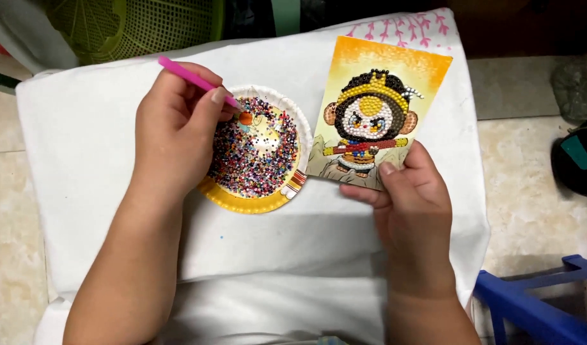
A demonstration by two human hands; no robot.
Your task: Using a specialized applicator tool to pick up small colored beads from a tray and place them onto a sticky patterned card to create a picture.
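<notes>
over bead plate (287, 112), pen-holding left hand (175, 131)

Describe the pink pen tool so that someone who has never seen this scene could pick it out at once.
On the white cloth, find the round plate heaped with multicoloured beads. The left hand above it grips the pink pen, tip down at the beads. It is the only slim pink stick; the right hand holds a picture card.

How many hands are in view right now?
2. The left hand holds a pink pen over the plate of beads; the right hand grips the lower edge of the picture card.
</notes>
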